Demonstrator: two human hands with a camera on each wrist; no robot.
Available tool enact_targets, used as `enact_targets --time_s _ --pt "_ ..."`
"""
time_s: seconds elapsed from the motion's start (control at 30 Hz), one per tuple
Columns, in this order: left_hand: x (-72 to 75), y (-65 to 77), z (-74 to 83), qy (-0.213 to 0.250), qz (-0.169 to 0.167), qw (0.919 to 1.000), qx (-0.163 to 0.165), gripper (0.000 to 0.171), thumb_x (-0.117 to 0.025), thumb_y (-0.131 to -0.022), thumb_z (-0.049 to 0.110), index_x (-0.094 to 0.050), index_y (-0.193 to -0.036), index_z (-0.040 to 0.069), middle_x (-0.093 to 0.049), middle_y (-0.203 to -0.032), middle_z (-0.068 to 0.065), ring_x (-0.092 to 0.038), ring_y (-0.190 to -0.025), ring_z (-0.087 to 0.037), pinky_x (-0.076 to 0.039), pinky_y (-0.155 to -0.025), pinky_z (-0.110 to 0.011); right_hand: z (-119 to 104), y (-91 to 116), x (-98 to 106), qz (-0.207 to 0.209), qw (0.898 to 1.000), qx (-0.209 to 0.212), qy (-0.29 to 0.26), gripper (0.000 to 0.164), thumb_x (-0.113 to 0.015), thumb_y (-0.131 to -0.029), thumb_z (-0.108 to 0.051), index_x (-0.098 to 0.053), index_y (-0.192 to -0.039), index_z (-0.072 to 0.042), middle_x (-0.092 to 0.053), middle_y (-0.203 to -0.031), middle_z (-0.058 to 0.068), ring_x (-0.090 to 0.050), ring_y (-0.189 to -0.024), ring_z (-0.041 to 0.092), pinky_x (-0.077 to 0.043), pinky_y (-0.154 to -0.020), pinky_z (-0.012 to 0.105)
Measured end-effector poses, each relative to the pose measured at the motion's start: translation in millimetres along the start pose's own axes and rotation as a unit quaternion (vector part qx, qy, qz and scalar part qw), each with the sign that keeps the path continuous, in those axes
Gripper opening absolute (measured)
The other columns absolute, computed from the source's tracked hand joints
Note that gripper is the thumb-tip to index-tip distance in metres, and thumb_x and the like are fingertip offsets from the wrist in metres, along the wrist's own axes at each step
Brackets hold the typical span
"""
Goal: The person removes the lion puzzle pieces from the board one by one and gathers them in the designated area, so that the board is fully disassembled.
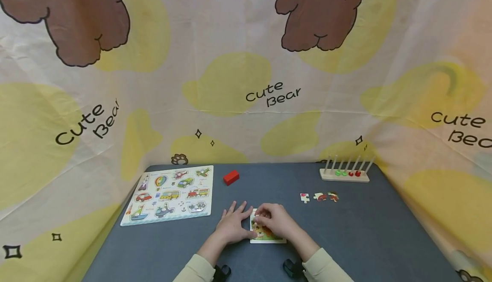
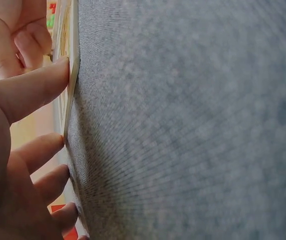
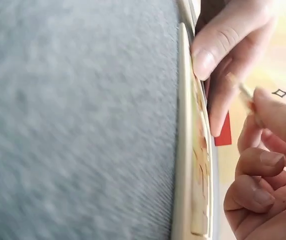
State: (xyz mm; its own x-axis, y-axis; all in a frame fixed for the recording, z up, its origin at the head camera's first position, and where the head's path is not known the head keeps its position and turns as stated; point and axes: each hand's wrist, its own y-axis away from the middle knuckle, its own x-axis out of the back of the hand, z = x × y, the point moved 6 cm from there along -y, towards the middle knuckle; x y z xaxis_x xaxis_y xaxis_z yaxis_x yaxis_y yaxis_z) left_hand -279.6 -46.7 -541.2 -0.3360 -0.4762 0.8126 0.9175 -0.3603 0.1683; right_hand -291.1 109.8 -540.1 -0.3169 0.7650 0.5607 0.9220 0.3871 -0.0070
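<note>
A small jigsaw board with a pale border and a coloured picture lies flat in front of me. My left hand is spread at its left side, with the thumb resting on the board's edge. Over the board, my right hand pinches a small puzzle piece between thumb and index finger. In the right wrist view this piece stands apart from the board, and its picture side is blurred. Three loose pieces lie to the right: one pale, one red and white, one multicoloured.
A large vehicle picture board lies at the left of the table. Behind my hands sits a red block. At the back right stands a wooden peg rack with green and red beads. A printed cloth hangs behind the table.
</note>
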Motion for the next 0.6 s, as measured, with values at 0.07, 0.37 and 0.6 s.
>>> enact_targets --time_s 0.07,0.37,0.6 --pt "-0.2 0.1 -0.5 -0.002 -0.002 1.0000 0.003 0.085 -0.084 -0.076 0.048 -0.052 -0.149 0.019 -0.037 -0.162 -0.009 -0.015 -0.155 -0.042 -0.014 -0.120 -0.068 -0.7 0.4 3.7 0.009 1.000 -0.002 -0.006 0.015 -0.073 -0.093 -0.032 -0.073 -0.099 -0.018 -0.063 -0.074 -0.006 -0.055 -0.059 0.009 -0.046 -0.051 0.022" --pt "-0.7 -2.8 -2.0 -0.007 0.000 1.0000 0.001 0.085 -0.084 -0.076 0.049 -0.052 -0.149 0.019 -0.037 -0.162 -0.010 -0.016 -0.154 -0.042 -0.014 -0.120 -0.068 -5.9 3.0 28.4 0.075 0.997 0.004 -0.014 0.018 -0.075 -0.092 -0.030 -0.069 -0.100 -0.014 -0.067 -0.075 0.000 -0.056 -0.062 0.010 -0.047 -0.053 0.023" --pt "-3.3 -4.1 -5.6 -0.002 -0.005 1.0000 0.006 0.085 -0.083 -0.077 0.051 -0.052 -0.149 0.021 -0.036 -0.163 -0.008 -0.014 -0.155 -0.041 -0.013 -0.121 -0.067 -5.2 5.6 39.1 0.071 0.997 -0.011 -0.034 0.018 -0.074 -0.093 -0.030 -0.068 -0.100 -0.015 -0.065 -0.077 -0.002 -0.058 -0.063 0.016 -0.051 -0.054 0.025"
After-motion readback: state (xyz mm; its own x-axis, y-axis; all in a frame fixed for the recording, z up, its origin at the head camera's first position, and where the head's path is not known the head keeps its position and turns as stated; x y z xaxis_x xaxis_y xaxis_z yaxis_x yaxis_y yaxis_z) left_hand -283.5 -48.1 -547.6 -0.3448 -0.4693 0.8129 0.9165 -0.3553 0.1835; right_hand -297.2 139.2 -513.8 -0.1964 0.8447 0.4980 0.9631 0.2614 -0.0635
